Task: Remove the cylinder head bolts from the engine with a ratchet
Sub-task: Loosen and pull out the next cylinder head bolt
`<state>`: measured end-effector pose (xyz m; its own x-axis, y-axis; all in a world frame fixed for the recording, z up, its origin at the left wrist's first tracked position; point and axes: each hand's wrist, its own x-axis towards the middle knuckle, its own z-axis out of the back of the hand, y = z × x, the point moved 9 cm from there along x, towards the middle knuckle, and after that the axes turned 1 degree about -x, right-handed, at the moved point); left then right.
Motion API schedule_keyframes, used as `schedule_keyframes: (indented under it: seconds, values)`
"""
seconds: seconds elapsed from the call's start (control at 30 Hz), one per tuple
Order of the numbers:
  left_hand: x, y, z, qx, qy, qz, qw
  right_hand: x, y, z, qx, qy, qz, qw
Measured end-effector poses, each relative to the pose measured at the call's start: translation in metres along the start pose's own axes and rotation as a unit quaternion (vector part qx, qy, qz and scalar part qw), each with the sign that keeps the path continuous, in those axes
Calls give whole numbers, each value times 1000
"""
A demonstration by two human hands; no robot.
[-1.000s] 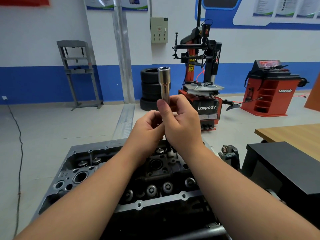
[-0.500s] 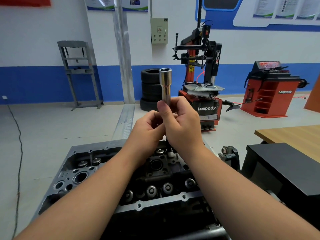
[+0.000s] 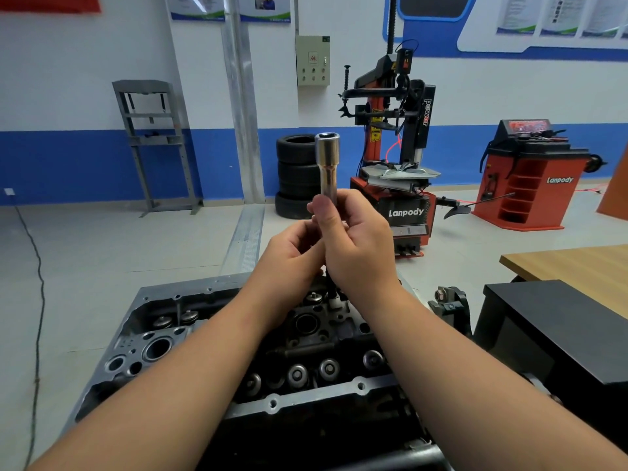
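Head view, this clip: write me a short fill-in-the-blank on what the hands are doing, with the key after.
1. The right hand grips a long chrome ____ with its open end up.
2. The left hand meets it directly ____ the engine.
3. Beside the red tyre changer stand stacked black ____.

Missing words: socket; above; tyres

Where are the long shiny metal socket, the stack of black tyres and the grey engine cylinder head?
long shiny metal socket (image 3: 328, 164), head view, its upper barrel.
stack of black tyres (image 3: 296, 171), head view, middle tyre's sidewall.
grey engine cylinder head (image 3: 136, 338), head view, left casting wall.
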<state>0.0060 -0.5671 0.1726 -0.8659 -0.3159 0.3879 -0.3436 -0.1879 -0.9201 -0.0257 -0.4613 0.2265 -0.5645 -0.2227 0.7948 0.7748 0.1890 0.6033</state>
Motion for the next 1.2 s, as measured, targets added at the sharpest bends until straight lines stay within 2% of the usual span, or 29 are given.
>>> schedule_keyframes:
  seconds: [0.13, 0.27, 0.47, 0.63, 0.77, 0.9, 1.07, 1.2]
  values:
    - [-2, -2, -8, -21, 37, 6, 999, 1, -6, -3, 17, 11, -34, 999]
    - [-1, -7, -5, 14, 17, -31, 999, 1, -3, -1, 19, -1, -23, 1000]
    - [1, -2, 5, 11, -23, -22, 999, 0, -2, -1, 1, 4, -9, 1000]
    - [-1, 1, -4, -23, 28, -2, 999, 1, -6, -6, 19, 19, -42, 999]
    - [0, -5, -3, 9, 19, -31, 999, 0, 0, -1, 20, 2, -18, 1000]
    - [1, -1, 5, 22, -23, -15, 999, -1, 0, 1, 0, -6, 1, 1000]
    - [-2, 1, -5, -22, 33, 4, 999, 1, -7, -6, 19, 21, -35, 999]
    - [-1, -8, -4, 11, 15, -33, 999, 1, -2, -2, 17, 6, -15, 1000]
